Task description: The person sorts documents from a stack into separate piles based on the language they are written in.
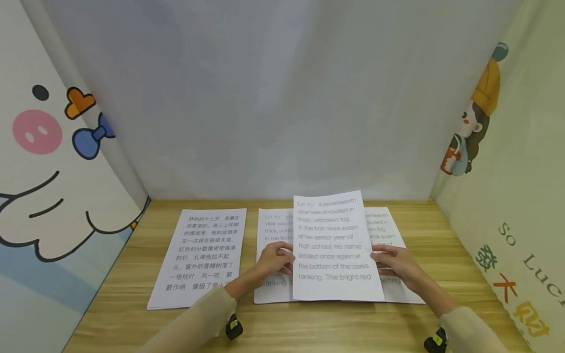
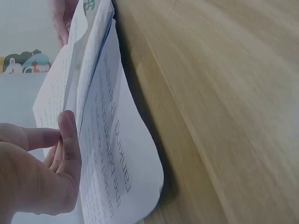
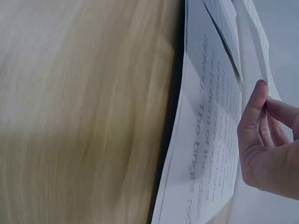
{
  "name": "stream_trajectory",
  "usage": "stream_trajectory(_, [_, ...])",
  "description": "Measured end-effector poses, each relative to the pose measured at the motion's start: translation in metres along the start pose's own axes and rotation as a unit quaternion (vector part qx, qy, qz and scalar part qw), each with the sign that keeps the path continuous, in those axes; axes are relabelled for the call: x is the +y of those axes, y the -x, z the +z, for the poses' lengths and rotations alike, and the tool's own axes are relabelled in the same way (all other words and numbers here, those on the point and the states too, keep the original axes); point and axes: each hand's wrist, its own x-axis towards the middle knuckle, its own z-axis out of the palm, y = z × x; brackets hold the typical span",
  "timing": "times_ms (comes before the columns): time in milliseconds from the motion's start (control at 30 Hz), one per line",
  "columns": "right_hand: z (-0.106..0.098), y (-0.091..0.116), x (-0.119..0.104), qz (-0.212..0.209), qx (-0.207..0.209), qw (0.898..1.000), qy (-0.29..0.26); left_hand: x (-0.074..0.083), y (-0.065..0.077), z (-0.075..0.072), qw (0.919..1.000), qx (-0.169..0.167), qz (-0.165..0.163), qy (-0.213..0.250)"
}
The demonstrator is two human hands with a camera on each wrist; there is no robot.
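Note:
A white sheet of paper (image 1: 332, 240) printed with English text is held raised above the table. My left hand (image 1: 275, 260) pinches its left edge between thumb and fingers. At the opposite edge my right hand (image 1: 394, 262) pinches it the same way. Beneath it lie two piles of paper with the same English text, a left pile (image 1: 271, 289) and a right pile (image 1: 399, 291); the raised sheet covers their inner parts. In the left wrist view the left hand (image 2: 44, 172) grips the sheet's edge, and the right wrist view shows the right hand (image 3: 268, 140) doing likewise.
A stack of sheets with Chinese text (image 1: 203, 255) lies on the left of the wooden table (image 1: 318, 328), partly behind the left forearm. A pale curtain (image 1: 282, 108) hangs behind the table. Panels with cartoon prints (image 1: 44, 196) stand at both sides.

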Motion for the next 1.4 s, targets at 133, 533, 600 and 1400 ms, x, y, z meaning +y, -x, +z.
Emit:
stream_trajectory(133, [-0.015,0.002,0.002,-0.002,-0.016,1.000,0.008,0.002,-0.003,0.014,0.9999,-0.003,0.006,0.007])
stream_trajectory(533, [-0.049,0.006,0.012,0.012,-0.051,0.999,0.010,0.005,-0.011,0.043,0.9997,-0.014,0.016,0.015])
stream_trajectory(600, [-0.053,0.006,0.014,0.015,-0.056,0.998,0.009,0.005,-0.013,0.049,0.9996,-0.015,0.016,0.017])
stream_trajectory(1400, [-0.092,0.010,0.024,0.017,-0.049,0.999,-0.001,0.020,-0.027,0.086,0.9982,-0.035,0.019,0.045])
